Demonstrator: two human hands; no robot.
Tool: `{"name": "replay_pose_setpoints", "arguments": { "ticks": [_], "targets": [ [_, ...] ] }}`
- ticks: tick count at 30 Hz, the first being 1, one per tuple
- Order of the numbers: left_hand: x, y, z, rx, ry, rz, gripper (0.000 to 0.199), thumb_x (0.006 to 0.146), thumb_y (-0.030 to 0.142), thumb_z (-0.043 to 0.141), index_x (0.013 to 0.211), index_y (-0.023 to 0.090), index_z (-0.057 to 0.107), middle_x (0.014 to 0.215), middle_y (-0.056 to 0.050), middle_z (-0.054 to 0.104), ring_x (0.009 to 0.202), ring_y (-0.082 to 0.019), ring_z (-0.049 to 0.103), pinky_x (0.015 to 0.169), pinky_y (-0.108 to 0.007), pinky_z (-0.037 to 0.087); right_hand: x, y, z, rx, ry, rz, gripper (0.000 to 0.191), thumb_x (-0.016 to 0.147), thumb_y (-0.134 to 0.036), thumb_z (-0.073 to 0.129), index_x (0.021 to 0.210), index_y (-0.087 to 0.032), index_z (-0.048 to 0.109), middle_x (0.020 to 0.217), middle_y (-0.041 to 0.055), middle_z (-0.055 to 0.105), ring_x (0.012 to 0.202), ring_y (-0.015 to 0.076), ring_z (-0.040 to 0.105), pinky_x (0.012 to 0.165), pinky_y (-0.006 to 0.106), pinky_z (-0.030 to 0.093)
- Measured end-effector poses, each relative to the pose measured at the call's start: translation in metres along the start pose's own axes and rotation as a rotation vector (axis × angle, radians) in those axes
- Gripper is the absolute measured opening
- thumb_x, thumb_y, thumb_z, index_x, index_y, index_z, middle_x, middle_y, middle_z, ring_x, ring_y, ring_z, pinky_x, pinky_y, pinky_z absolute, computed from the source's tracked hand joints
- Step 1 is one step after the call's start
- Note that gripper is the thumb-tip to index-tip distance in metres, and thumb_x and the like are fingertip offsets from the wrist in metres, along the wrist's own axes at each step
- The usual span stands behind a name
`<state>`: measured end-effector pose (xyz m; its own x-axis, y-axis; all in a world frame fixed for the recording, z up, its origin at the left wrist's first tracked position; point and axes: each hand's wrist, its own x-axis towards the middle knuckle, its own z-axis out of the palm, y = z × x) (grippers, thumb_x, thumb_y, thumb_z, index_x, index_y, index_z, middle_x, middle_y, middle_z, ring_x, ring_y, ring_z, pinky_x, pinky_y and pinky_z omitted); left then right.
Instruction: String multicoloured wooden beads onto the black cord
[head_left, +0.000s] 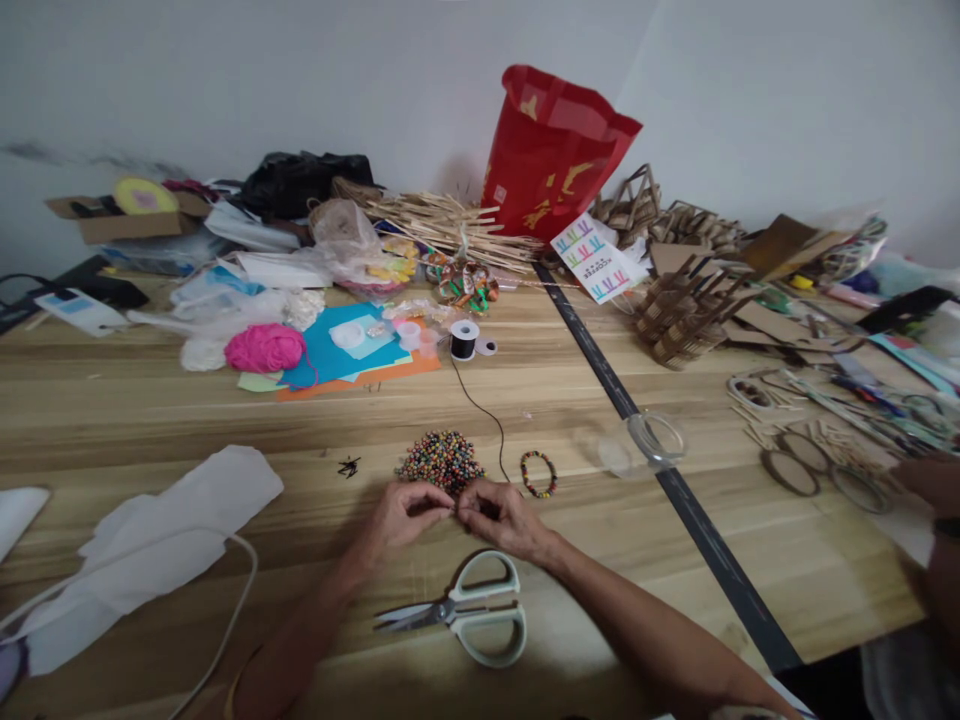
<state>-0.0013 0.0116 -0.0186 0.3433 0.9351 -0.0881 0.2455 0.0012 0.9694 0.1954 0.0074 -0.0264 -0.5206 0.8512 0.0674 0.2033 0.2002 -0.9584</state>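
A heap of small multicoloured beads [442,458] lies on the wooden table just beyond my hands. My left hand [409,515] is closed in a pinch, fingertips almost touching those of the other hand; what it pinches is too small to make out. My right hand [504,515] also pinches, and a thin black cord [487,412] runs from a spool [464,340] down to it. To its right lies a beaded bracelet [539,474]. Scissors [469,607] with pale green handles rest nearer to me, blades pointing left.
Short black cord scraps [349,467] lie left of the beads. A clear round container [657,440] stands to the right, pink yarn [265,348] at back left. A red bag [559,150] stands at the back. Another person's arm [934,490] shows at the right edge.
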Motion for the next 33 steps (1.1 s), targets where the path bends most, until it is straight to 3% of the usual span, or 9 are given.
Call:
{"name": "replay_pose_setpoints", "arguments": {
  "ticks": [33],
  "targets": [
    [0.0013, 0.0011, 0.0006, -0.081, 0.026, -0.029, 0.008, 0.066, 0.021, 0.067, 0.069, 0.014, 0.070, 0.069, -0.004, 0.073, 0.064, -0.017, 0.064, 0.063, -0.025, 0.050, 0.0003, -0.0031, 0.0000, 0.010, -0.002, -0.012, 0.013, 0.083, -0.025, 0.056, 0.077, -0.013, 0.059, 0.064, -0.0015, 0.051, 0.058, 0.0086, 0.043, 0.053, 0.018, 0.033]
  ]
}}
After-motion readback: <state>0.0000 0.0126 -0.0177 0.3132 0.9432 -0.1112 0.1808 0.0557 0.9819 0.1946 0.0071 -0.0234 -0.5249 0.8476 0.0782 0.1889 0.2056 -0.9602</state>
